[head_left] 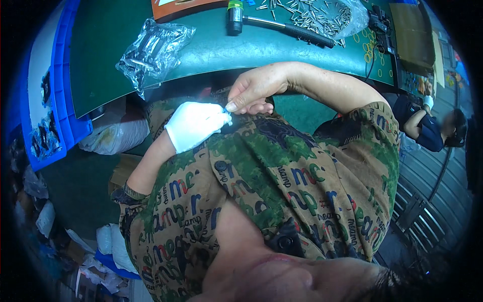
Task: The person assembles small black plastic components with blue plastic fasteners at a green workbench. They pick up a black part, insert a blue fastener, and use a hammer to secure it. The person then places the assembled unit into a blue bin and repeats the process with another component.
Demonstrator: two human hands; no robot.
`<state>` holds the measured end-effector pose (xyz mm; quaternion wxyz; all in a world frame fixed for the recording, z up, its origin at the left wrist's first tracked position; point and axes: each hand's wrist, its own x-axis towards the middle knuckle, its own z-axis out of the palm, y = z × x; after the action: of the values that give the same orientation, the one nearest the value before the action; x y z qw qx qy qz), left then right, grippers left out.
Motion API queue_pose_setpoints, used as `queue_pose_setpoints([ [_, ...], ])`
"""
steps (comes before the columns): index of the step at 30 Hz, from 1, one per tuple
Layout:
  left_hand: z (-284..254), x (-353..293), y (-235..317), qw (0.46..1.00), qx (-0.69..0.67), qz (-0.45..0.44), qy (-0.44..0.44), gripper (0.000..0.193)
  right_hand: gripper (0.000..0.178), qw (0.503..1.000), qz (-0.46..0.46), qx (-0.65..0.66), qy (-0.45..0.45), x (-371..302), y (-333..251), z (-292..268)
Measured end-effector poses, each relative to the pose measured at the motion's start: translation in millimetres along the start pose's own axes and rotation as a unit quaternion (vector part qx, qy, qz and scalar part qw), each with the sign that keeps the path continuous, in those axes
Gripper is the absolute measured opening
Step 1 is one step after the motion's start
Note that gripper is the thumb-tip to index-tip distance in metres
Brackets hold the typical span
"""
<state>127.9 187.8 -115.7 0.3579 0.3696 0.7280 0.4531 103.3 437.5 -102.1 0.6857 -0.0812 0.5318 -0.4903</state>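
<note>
On my left stood a blue crate [73, 111], then a clear bag of dark parts [155, 54] on the green table [103, 75]. My gloved left hand [196, 126] and bare right hand [255, 89] met before my chest, fingertips pinched together on a small bluish piece [226, 109], too hidden to make out. Beyond lay a mallet [302, 32], heaped metal pins [317, 20] and, rightmost, yellow rings [371, 49].
</note>
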Motion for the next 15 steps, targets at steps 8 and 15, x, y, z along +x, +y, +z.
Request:
queue_pose_setpoints([
  [8,-6,-1,5,0.997,0.067,0.015,0.025,0.024,0.036,0.989,-0.06,-0.098,0.097,-15,-20,15],
  [15,-7,-1,9,0.998,0.049,-0.001,0.024,0.022,0.034,0.962,-0.18,0.077,0.192,-3,12,14],
])
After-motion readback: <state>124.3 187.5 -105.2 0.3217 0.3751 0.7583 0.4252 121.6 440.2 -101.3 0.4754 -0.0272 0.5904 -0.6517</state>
